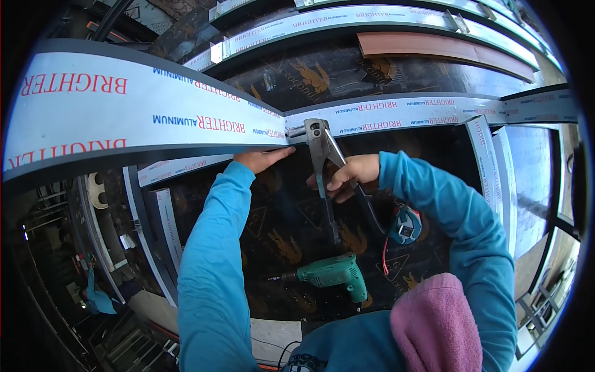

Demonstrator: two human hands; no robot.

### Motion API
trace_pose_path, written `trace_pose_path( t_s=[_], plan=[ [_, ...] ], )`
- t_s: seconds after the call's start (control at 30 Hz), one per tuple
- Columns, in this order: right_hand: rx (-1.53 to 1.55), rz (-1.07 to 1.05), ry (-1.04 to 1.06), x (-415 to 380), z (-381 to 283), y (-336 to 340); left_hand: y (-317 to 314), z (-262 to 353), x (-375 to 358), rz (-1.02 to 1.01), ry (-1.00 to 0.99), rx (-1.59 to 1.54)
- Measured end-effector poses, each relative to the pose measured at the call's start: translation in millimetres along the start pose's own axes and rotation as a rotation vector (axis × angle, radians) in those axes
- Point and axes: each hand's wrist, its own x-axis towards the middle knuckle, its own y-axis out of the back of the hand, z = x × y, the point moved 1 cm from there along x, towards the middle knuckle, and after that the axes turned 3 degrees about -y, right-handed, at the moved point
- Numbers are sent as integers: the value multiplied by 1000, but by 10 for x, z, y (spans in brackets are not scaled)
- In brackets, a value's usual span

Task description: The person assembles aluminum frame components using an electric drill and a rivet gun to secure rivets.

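In my right hand (352, 177) is a hand riveter (323, 152), my fingers wrapped around its handles, which are spread apart. Its nose meets the inside corner where a wide aluminium profile (186, 105) joins a second aluminium profile (396, 113). Both carry white protective film printed with red and blue lettering. My left hand (263, 160) holds the lower edge of the wide profile close to that corner, with some fingers hidden by it. Below the riveter lies a green power drill (331, 279), its bit pointing left. A teal tape measure (406, 224) sits beside my right forearm.
The dark board (273, 217) with crocodile prints lies beneath everything. More film-covered profiles (297, 26) and a brownish strip (434, 51) lie across the far side. Upright profiles (489, 161) stand at right. A pink towel (437, 322) hangs near my body. Another person (98, 297) is at lower left.
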Motion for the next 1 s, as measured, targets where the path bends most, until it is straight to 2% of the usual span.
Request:
trace_pose_path(
  t_s=[0.03, 0.1, 0.2, 0.23, 0.3, 0.37, 0.43, 0.47, 0.53, 0.57, 0.6, 0.67, 0.73, 0.77, 0.8, 0.87, 1.0],
  plan=[
    [-5, 0, 0, 3, 37, -52, -1, -1, -7, 6, -10, -16],
    [543, -120, 123, 1, 103, -151, 15, 22, -4, -10, 1, -63],
    [624, -142, 207, 196, 183, -216, -7, -7, 12, -22, -1, -33],
    [535, 34, 217, 300, 216, -252, -2, -18, 2, -25, 2, -31],
    [530, 177, 245, 340, 253, -383, -4, -4, 1, -47, 44, -121],
    [491, 238, 254, 264, 194, -376, 13, 1, 15, -31, 19, -46],
    [124, 232, 126, 55, 168, -252, -14, -11, 13, -35, -11, 29],
    [-233, 56, 63, 22, 301, 37, -31, -21, 2, 5, -22, 0],
    [-224, -220, -314, -247, 17, 353, -49, -73, -31, 44, -21, -31],
    [-215, -275, -361, -231, -96, 344, -69, -92, -48, -3, 9, -69],
    [-213, -166, -338, -180, -106, 249, -39, -61, 9, -31, 27, -98],
    [52, -62, -224, -99, -64, 98, -15, 9, 14, -37, 32, -79],
    [433, -183, 117, -83, 282, -97, -12, -9, 6, -14, 28, -13],
    [648, -424, 213, -82, 466, -165, -5, -4, -3, -9, 33, -15],
    [851, -550, 302, -161, 522, -353, 5, 13, 11, -3, 23, 16],
    [929, -587, 426, -250, 661, -623, 0, -4, 3, -3, 21, 51],
    [975, -468, 437, -76, 788, -942, -45, -41, -4, 7, 3, 46]
  ],
)
